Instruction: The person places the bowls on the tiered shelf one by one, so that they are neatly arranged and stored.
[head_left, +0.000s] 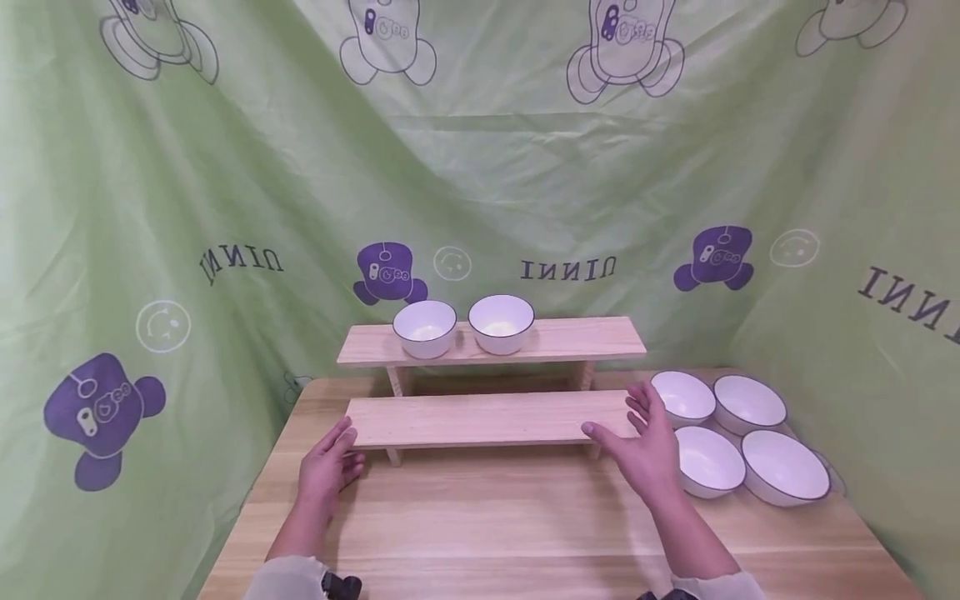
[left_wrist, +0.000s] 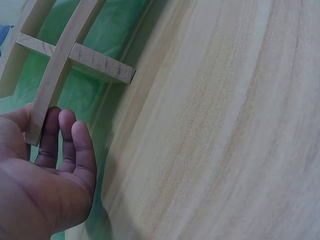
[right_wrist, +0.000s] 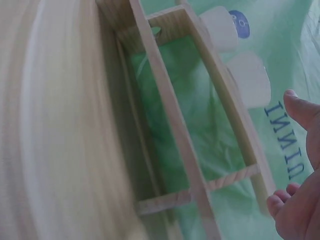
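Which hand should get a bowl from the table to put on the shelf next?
Probably the right hand: it is close beside the four bowls on the table and seems to hold nothing. The left hand is farther from them, and it grips the left end of the lower shelf.

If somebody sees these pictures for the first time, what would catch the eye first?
The green curtain, printed with purple figures, probably comes first, filling the background. In the middle is a two-tier wooden stand with two white bowls on top, the left hand holding the left end of its lower board, the right hand near the other. Four more bowls are on the table, at right.
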